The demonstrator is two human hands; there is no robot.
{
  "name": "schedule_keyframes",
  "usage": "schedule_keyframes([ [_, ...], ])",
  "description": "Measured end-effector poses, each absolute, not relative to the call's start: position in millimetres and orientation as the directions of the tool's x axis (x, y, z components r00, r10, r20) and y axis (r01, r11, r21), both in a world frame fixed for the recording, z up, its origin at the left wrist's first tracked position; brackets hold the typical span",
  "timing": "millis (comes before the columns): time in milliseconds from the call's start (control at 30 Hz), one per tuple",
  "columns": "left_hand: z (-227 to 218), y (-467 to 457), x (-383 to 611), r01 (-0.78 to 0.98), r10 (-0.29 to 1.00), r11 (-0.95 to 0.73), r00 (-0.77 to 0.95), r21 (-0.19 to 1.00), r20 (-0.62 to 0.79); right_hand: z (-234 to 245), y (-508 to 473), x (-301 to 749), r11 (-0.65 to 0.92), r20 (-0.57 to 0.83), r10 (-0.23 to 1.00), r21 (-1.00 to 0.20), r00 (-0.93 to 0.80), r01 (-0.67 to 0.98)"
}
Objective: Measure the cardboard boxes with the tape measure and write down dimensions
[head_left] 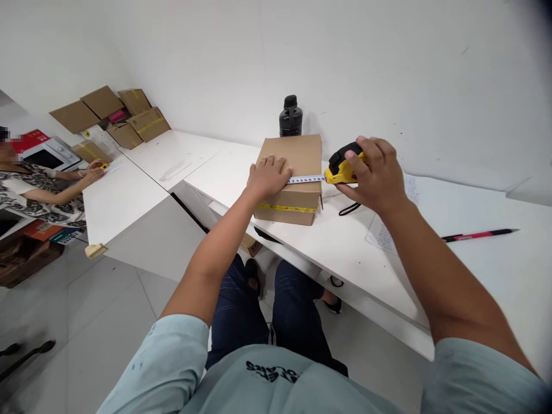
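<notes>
A closed cardboard box with a strip of yellow tape along its near side lies on the white table. My left hand rests flat on the box's top with its fingers spread, by the start of a white measuring blade. The blade runs across the box to a yellow and black tape measure, which my right hand grips just past the box's right edge. A black wrist strap hangs below the tape measure onto the table. My palm hides part of its case.
Behind the box stands a black bottle. Written sheets of paper and a red and black pen lie to the right. At the far left a person works at the white table, near stacked cardboard boxes.
</notes>
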State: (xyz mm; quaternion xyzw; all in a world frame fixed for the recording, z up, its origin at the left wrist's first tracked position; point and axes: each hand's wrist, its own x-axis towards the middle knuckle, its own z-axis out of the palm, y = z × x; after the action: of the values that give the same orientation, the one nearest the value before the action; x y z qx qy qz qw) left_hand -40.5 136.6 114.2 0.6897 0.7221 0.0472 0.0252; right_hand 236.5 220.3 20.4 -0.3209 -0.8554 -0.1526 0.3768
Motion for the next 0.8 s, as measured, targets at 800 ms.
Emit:
schedule_keyframes([
  [800,136.2,127.7,-85.7,0.782,0.936,0.167,-0.317,0.601,0.152,53.2,186.0,234.8,0.764,0.734,0.358,0.125,-0.577,0.633],
])
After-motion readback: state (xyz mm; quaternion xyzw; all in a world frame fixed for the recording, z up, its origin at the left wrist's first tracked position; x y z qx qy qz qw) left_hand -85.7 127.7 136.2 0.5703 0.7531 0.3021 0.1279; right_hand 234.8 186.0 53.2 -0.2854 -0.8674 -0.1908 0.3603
